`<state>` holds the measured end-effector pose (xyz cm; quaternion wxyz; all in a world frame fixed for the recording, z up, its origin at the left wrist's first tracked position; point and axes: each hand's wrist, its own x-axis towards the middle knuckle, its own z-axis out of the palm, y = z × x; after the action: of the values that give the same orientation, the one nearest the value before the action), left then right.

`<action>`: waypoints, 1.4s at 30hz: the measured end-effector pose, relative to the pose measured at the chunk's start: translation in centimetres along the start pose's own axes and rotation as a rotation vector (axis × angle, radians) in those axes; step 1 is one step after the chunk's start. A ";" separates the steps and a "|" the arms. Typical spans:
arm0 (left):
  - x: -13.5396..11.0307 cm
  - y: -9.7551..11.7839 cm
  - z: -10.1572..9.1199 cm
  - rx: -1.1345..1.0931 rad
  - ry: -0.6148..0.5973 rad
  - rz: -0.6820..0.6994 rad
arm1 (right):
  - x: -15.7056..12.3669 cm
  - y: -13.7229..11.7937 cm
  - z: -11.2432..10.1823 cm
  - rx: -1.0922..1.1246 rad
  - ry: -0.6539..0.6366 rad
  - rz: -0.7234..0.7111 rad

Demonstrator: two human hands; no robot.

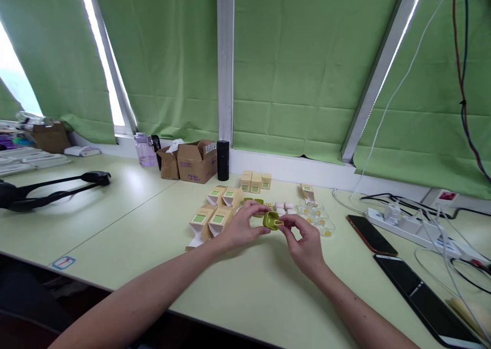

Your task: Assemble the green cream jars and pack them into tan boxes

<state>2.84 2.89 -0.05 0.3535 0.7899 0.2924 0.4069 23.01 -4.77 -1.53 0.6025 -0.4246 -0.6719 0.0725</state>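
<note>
My left hand (245, 225) grips a small olive-green open case (270, 220) between thumb and fingers, above the table. At the case's right edge my right hand (305, 240) pinches a small yellowish loop-shaped piece (280, 223); whether it is joined to the case I cannot tell. Behind the hands lie more green cases (259, 202), partly hidden by my left fingers. White-pink blocks (284, 206) and clear plastic domes with yellow centres (317, 215) are just beyond my right hand. Open-ended kraft boxes with green labels (218, 219) lie left of my left hand.
Small kraft boxes (255, 181) stand at the back, near a black cylinder (223, 160) and cardboard cartons (197, 162). A power strip (412, 231) with cables, a phone (372, 234) and a larger dark device (425, 298) are on the right. A black-framed object (53, 188) is left.
</note>
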 end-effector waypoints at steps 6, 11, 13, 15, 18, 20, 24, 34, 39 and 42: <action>-0.4 0.5 0.0 0.063 -0.030 0.075 | 0.1 0.6 0.1 -0.238 -0.020 -0.313; -0.6 1.0 0.2 0.094 -0.044 0.143 | 0.2 0.4 -0.2 -0.486 0.017 -0.453; -0.6 1.0 0.2 0.118 -0.045 0.170 | 0.3 0.3 -0.2 -0.528 0.018 -0.468; -0.7 0.9 0.2 0.149 -0.041 0.193 | 0.4 0.3 -0.3 -0.556 0.013 -0.485; -0.7 0.8 0.1 0.189 -0.032 0.225 | 0.4 0.1 -0.3 -0.593 0.014 -0.514; -0.7 0.7 0.1 0.200 -0.030 0.247 | 0.5 0.0 -0.3 -0.620 0.017 -0.529; -0.7 0.5 0.1 0.212 -0.023 0.279 | 0.5 -0.2 -0.3 -0.657 0.022 -0.548; -0.7 0.4 0.1 0.242 -0.011 0.316 | 0.6 -0.3 -0.2 -0.683 0.019 -0.571; -0.8 0.5 0.1 0.239 -0.019 0.308 | 0.6 0.0 -0.1 -0.657 0.013 -0.575; -0.8 0.4 0.1 0.232 -0.025 0.308 | 0.5 0.3 0.0 -0.629 0.008 -0.575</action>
<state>2.58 2.02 -0.08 0.1976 0.8657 0.2086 0.4099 23.22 -4.23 -1.33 0.4421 -0.3834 -0.7500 -0.3084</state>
